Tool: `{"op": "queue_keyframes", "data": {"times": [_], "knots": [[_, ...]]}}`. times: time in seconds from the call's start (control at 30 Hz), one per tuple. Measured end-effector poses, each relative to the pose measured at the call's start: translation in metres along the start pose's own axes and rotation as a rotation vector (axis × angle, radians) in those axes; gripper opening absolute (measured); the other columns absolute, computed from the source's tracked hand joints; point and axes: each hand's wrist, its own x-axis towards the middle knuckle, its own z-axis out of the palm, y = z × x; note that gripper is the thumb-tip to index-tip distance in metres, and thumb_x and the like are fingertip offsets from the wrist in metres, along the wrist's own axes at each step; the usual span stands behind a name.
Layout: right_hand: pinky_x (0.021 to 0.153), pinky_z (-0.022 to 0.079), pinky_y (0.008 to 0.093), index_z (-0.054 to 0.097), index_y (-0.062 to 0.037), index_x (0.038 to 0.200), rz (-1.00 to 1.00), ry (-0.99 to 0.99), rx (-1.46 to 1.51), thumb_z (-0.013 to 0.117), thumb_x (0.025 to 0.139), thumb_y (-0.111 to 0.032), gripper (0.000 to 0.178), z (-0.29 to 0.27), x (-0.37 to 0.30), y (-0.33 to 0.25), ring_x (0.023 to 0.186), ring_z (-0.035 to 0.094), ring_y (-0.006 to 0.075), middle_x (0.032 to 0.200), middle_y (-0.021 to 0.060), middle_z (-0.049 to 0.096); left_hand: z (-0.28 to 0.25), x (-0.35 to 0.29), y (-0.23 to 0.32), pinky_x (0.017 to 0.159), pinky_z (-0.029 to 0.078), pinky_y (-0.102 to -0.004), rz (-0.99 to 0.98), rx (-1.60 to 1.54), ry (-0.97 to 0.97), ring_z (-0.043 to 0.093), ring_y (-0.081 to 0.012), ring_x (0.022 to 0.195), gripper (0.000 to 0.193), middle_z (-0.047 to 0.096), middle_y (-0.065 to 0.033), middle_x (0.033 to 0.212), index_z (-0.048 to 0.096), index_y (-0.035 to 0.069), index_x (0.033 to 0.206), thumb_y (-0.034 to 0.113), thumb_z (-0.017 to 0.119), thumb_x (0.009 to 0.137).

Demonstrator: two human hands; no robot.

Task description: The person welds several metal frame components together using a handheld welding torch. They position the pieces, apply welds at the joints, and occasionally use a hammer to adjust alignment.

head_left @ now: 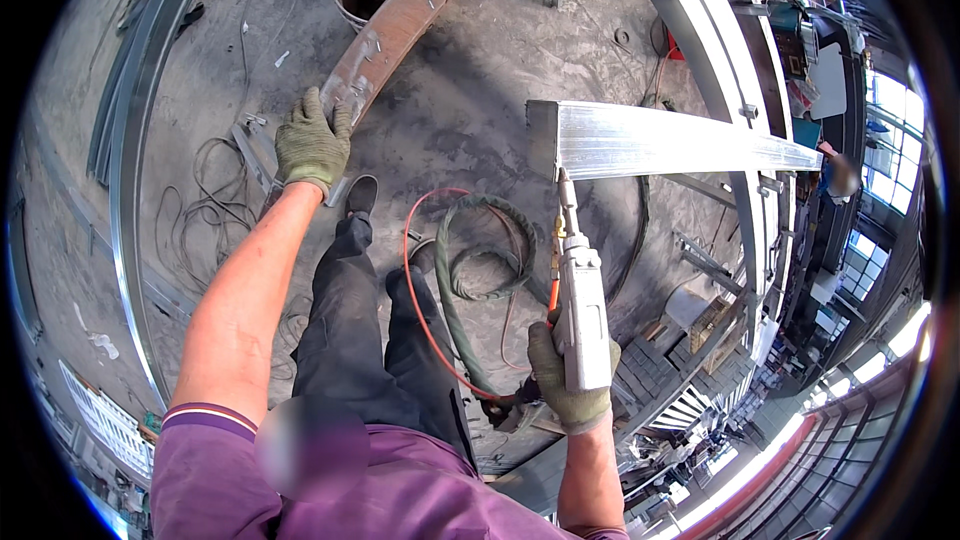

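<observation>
My left hand, in an olive work glove, lies with its fingers stretched over the near end of a rusty brown metal bar. Metal scraps are strewn along that bar. In my right hand, also gloved, is a pale grey welding gun, gripped around its lower body. Its slim nozzle points away from me and ends at the lower near corner of a shiny square metal tube. Whether the tip touches the tube, I cannot tell. A green-sleeved cable and a red hose curve near my right hand.
A bucket stands behind the rusty bar. Long curved steel beams rise at left and right. Loose cables and metal offcuts lie on the concrete floor near my feet. Another person is far right.
</observation>
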Motion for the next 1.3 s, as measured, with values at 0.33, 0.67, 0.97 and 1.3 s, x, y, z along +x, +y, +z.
{"op": "queue_keyframes", "data": {"times": [0.33,0.67,0.97,1.3], "knots": [[0.060,0.055,0.0412,0.071,-0.0061,0.102,-0.065,-0.027,-0.060,0.083,0.090,-0.015,0.020,0.0037,0.0053,0.0043,0.067,0.069,0.0312,0.084,0.0111,0.067,0.0026,-0.0006,-0.0013,0.102,0.051,-0.0551,0.008,0.006,0.026,0.066,-0.0449,0.121,0.064,0.067,-0.0265,0.136,0.053,0.000,0.146,0.050,0.056,0.108],[0.060,0.055,0.0422,0.070,-0.0064,0.098,-0.054,-0.016,-0.055,0.084,0.088,-0.015,0.019,0.0046,0.0068,-0.0004,0.066,0.068,0.0320,0.083,0.0114,0.066,-0.0001,-0.0006,0.0001,0.101,0.052,-0.0556,0.004,-0.006,0.024,0.067,-0.0452,0.120,0.063,0.067,-0.0266,0.134,0.053,0.000,0.146,0.048,0.057,0.107],[0.060,0.056,0.0410,0.071,-0.0057,0.102,-0.058,-0.009,-0.070,0.084,0.089,-0.015,0.020,0.0066,0.0037,0.0034,0.067,0.069,0.0319,0.085,0.0125,0.068,0.0013,-0.0008,-0.0002,0.100,0.052,-0.0557,0.011,-0.006,0.039,0.067,-0.0443,0.119,0.061,0.068,-0.0254,0.132,0.054,0.000,0.145,0.049,0.057,0.107],[0.059,0.056,0.0428,0.071,-0.0062,0.103,-0.101,-0.060,-0.158,0.081,0.087,-0.015,0.021,-0.0019,0.0082,0.0012,0.068,0.069,0.0353,0.087,0.0133,0.067,0.0015,-0.0012,0.0010,0.100,0.051,-0.0555,0.007,0.003,0.039,0.067,-0.0436,0.119,0.062,0.068,-0.0250,0.132,0.054,0.001,0.145,0.050,0.057,0.108]]}}
